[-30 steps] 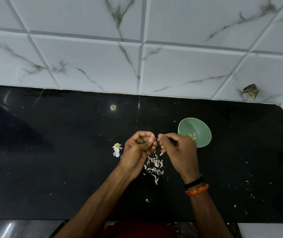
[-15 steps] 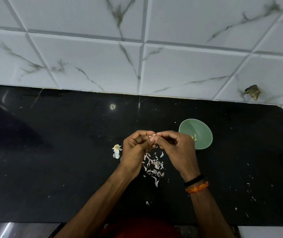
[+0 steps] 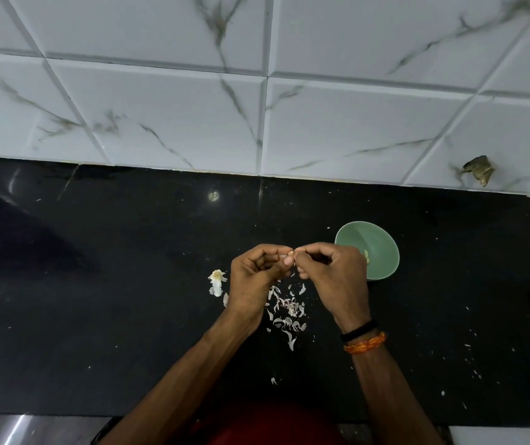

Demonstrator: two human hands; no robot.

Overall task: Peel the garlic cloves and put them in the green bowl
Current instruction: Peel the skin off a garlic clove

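Hands meet above the black counter: I see my left hand and right hand both pinching one garlic clove between their fingertips. Green bowl sits just beyond the right hand; peel scraps lie below.

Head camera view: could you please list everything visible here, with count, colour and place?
small round green bowl: one, pale green, on the counter right of the hands
peeled garlic cloves: a few, yellowish, inside the bowl
garlic clove being peeled: one, pale, pinched between both hands
papery garlic skins: many, whitish, scattered below the hands
garlic bulb remnant: one, white, left of the hands
black stone counter: one
white marbled wall tiles: several, behind
wrist bands: black and orange, right wrist
left hand: one
right hand: one
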